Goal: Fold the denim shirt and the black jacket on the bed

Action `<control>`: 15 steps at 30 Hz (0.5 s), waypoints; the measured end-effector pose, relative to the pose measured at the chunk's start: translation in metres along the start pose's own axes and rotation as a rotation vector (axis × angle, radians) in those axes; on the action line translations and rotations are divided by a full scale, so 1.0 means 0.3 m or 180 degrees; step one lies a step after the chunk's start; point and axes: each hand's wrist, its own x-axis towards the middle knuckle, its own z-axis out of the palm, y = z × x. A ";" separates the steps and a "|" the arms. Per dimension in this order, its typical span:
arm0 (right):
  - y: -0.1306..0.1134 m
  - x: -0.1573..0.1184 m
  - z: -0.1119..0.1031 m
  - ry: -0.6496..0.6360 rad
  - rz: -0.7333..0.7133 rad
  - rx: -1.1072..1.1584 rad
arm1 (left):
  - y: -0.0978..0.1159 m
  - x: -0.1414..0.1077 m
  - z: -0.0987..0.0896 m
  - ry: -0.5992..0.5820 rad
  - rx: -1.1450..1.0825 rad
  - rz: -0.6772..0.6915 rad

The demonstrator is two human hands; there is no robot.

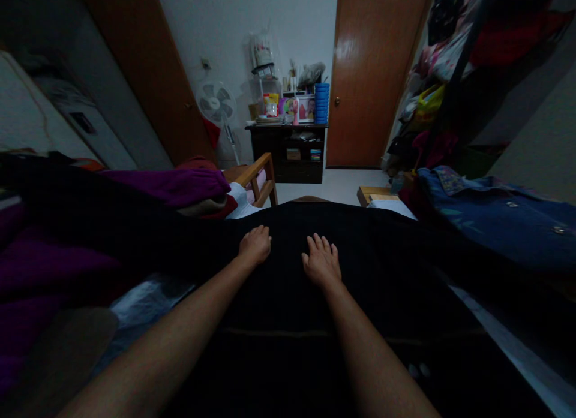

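A large black garment lies spread out in front of me, reaching to both sides; a pale seam line crosses it and small light buttons show low on the right. My left hand rests on its upper part with the fingers curled in against the cloth. To the right of it, my right hand lies flat on the same garment, fingers spread apart. Any fold pinched under the left fingers is hard to make out in the dark cloth.
Purple clothing is heaped at the left, and a blue denim garment lies at the right. Beyond stand a wooden chair, a white fan, a dark cabinet and a wooden door. Bags hang at the upper right.
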 end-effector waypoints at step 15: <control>0.004 -0.001 0.000 0.0042 -0.0039 0.0066 | -0.028 0.097 0.008 -0.0347 -0.0304 -0.0621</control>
